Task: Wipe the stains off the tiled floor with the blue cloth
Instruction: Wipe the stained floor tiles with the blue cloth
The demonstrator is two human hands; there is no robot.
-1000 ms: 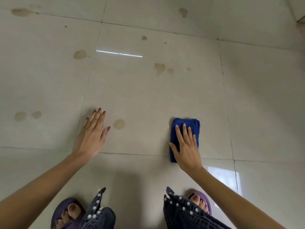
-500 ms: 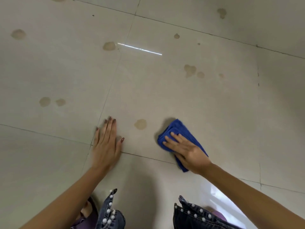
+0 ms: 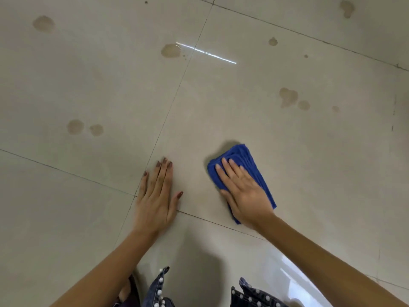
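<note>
Blue cloth point(image 3: 245, 160), folded into a thick pad, lies on the tiled floor point(image 3: 321, 185) just in front of the crouching person, under the right hand point(image 3: 241, 191). That hand is laid flat on it, fingers straight and close together, pressing down rather than gripping. The pad's far end and right edge show from beneath the palm. Left of the cloth, a little apart, the left hand point(image 3: 155, 196) rests flat on bare tile, thumb out, holding nothing.

From the head camera, the stains all sit beyond the cloth. A blotchy double one point(image 3: 287, 97) is ahead and slightly right, a pair point(image 3: 75, 126) is well off to its left, and another point(image 3: 170, 50) is farther ahead beside a bright streak of reflected light point(image 3: 205, 53). Most of the job looks left to do. To wipe well, I'd put the palm's weight over the pad, push it onto the double mark and scrub in short overlapping strokes. Once a face soils, turn a clean one down.
</note>
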